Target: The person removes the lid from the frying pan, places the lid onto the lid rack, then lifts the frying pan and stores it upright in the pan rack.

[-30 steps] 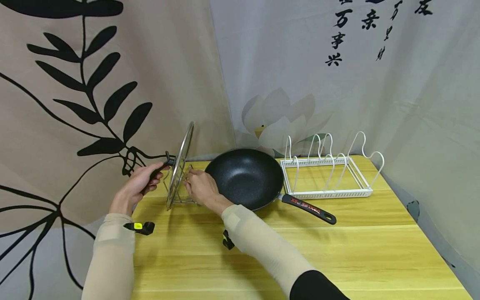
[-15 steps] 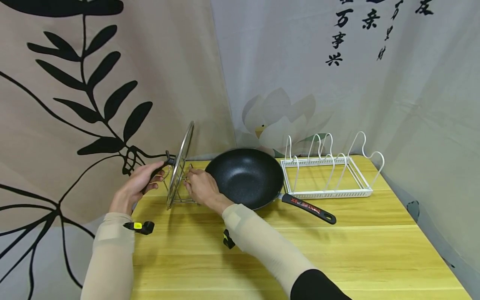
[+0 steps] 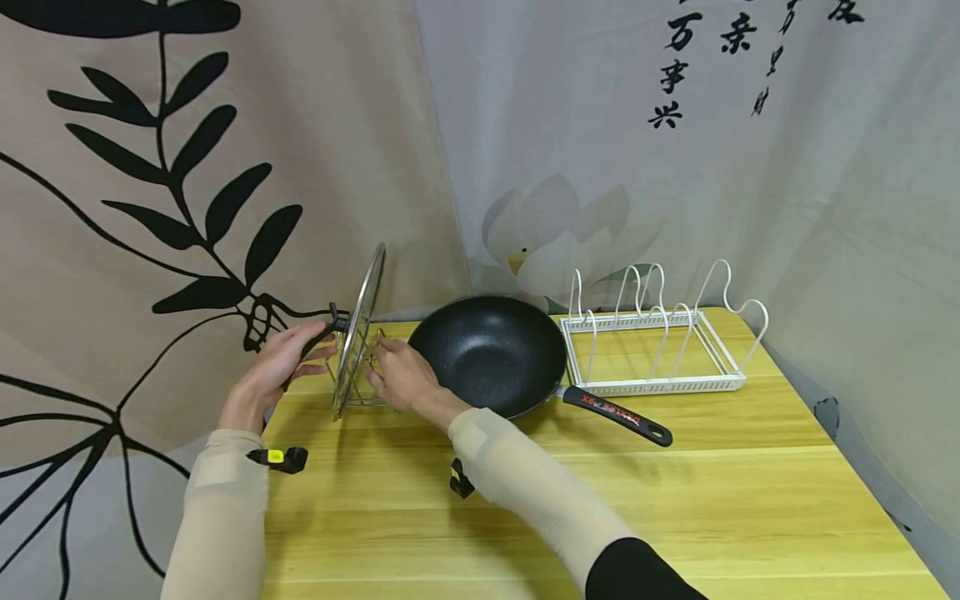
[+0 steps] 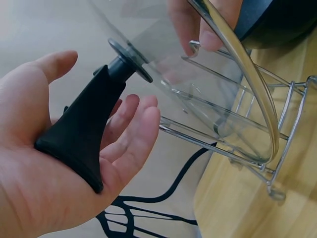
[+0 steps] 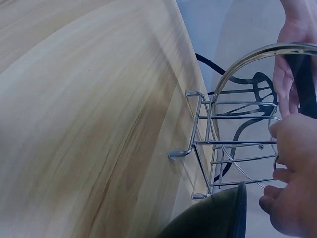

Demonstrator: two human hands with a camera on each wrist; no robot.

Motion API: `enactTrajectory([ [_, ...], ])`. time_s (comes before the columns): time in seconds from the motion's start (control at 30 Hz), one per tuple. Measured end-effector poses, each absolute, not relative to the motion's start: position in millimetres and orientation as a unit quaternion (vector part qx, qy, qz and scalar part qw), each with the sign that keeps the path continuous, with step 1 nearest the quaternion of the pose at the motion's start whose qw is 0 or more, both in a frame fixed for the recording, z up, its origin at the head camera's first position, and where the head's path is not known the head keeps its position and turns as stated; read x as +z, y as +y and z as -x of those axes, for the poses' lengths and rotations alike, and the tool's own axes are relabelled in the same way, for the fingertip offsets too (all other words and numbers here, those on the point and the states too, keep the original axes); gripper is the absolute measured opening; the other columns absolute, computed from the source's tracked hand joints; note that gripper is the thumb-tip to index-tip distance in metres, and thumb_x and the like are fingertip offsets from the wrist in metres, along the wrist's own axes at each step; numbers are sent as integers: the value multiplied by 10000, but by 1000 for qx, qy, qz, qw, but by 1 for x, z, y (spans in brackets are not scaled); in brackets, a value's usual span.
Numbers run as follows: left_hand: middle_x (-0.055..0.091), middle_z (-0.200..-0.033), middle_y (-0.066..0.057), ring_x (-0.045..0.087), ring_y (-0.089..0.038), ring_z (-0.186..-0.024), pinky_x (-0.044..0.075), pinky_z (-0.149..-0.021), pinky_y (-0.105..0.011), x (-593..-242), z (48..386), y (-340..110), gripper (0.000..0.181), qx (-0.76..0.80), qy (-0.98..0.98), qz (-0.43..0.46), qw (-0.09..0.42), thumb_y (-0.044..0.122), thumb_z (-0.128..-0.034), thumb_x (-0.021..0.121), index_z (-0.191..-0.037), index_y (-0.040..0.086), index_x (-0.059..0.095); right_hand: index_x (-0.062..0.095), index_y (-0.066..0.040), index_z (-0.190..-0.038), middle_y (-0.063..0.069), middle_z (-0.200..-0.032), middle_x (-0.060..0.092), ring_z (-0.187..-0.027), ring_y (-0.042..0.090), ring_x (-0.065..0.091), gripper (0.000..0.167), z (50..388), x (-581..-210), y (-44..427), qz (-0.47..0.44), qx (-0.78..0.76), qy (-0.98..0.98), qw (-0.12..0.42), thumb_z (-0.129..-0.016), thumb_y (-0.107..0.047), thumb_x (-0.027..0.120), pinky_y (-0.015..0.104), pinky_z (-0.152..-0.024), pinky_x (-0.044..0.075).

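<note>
Our left hand (image 3: pixel 273 367) is spread and relaxed, the black knob (image 4: pixel 81 129) lying against the palm with thumb and fingers apart rather than wrapped round it. Our right hand (image 3: pixel 405 375) is curled in, thumb and finger pinching the top of the wire rack (image 5: pixel 235 143) from the far side of the glass lid (image 3: pixel 357 333). That lid is on edge at the left end of the table (image 3: pixel 712 500), tilted a little, its lower rim down among the wires. The step in hand looks to us like settling the lid in its rack, and we would do it gently — the right hand keeping the light frame from sliding or tipping, the left guarding the knob until the rim sits firmly between the wires. We judge the leaning lid could roll or drag the frame over if both hands let go together. Just beside our right hand sits the black pan (image 3: pixel 487 354), which our wrist should avoid nudging, and beyond it stands the white rack (image 3: pixel 660 387).
</note>
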State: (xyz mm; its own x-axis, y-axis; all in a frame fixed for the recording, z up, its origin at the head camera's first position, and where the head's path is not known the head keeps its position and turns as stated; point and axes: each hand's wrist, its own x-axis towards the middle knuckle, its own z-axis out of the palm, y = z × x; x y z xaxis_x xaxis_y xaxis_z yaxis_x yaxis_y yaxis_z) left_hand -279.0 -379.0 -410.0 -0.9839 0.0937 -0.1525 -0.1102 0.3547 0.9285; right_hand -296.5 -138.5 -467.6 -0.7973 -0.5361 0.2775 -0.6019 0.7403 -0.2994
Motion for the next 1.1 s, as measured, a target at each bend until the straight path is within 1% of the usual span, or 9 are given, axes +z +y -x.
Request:
enactTrajectory([
  [0.17,348,-1799,-289,720,88,-1173,669,-1001,-272,-407,275,-377,891,530,844,-7,82,663,-1163,453,-1799,78,238,636,-71,-1574,126,-1742,533,-1567,263,589,527,296,-467,-136,-318,199,-924,73,-1171,-408,609,351,-1282,522],
  [0.27,351,-1806,-284,722,-153,-1377,663,-1081,-378,-405,273,-375,889,504,860,-17,76,674,-1166,427,-1807,95,218,597,-61,-1605,142,-1758,508,-1580,294,573,571,295,-466,-135,-323,203,-922,64,-1164,-424,619,380,-1304,503],
  [0.37,327,-1828,-254,582,-417,-1556,640,-1131,-462,-403,271,-373,866,490,869,-26,64,661,-1175,410,-1811,109,212,553,-62,-1639,162,-1781,471,-1616,337,533,621,294,-465,-134,-325,199,-923,55,-1163,-457,607,418,-1341,463],
  [0.43,302,-1843,-237,491,-499,-1609,632,-1138,-489,-401,269,-371,851,483,873,-29,54,652,-1178,408,-1812,117,216,527,-70,-1659,173,-1795,445,-1638,364,502,654,293,-464,-133,-328,195,-923,49,-1160,-486,601,443,-1364,434],
  [0.53,293,-1849,-230,450,-517,-1630,607,-1164,-535,-399,267,-370,834,474,879,-31,44,643,-1182,403,-1808,118,236,479,-104,-1694,163,-1817,409,-1671,379,450,698,292,-464,-131,-329,189,-925,39,-1158,-540,580,478,-1393,389],
  [0.7,295,-1836,-274,369,-538,-1661,444,-1278,-716,-398,265,-366,796,459,887,-38,31,593,-1203,382,-1802,87,242,438,-138,-1717,159,-1832,382,-1708,380,387,717,291,-466,-125,-336,195,-921,29,-1157,-567,562,533,-1413,343],
  [0.77,302,-1828,-288,352,-550,-1660,399,-1290,-753,-398,265,-365,795,445,894,-39,22,592,-1205,373,-1802,85,241,428,-135,-1722,162,-1836,370,-1711,398,375,729,290,-466,-121,-340,195,-920,25,-1158,-581,547,539,-1417,333],
  [0.97,295,-1843,-263,302,-562,-1687,308,-1307,-805,-392,259,-361,823,393,919,-33,-8,658,-1185,359,-1813,141,234,397,-169,-1737,167,-1849,338,-1712,455,349,739,284,-464,-112,-351,194,-916,15,-1154,-599,544,561,-1422,314],
  [1.1,298,-1842,-262,300,-567,-1684,296,-1292,-829,-389,258,-356,830,377,925,-30,-25,676,-1178,358,-1816,161,231,363,-189,-1756,179,-1849,330,-1716,458,335,740,282,-462,-106,-362,192,-912,18,-1157,-579,550,591,-1412,325],
])
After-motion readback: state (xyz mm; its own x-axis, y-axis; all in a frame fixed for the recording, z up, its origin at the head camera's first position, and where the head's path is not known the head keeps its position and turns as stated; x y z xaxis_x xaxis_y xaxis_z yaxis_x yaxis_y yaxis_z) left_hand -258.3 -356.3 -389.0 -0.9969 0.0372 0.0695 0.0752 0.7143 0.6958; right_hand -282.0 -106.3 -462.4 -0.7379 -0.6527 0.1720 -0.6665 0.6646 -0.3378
